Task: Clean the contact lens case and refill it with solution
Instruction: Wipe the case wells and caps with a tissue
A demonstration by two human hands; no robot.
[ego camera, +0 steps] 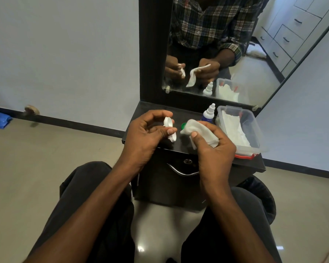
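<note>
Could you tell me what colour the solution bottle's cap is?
White, seen in the head view on the solution bottle.

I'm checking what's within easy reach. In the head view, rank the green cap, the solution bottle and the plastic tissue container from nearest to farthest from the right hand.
From the right hand, which holds a tissue:
1. Green cap, just left of the tissue, by the fingertips.
2. Solution bottle, behind the hand, toward the mirror.
3. Plastic tissue container, to the right; it's long, and its near end comes about as close as the bottle.

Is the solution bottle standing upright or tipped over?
Upright. The solution bottle stands on the dark cabinet top beside the plastic box, white nozzle pointing up; neither hand touches it.
</note>
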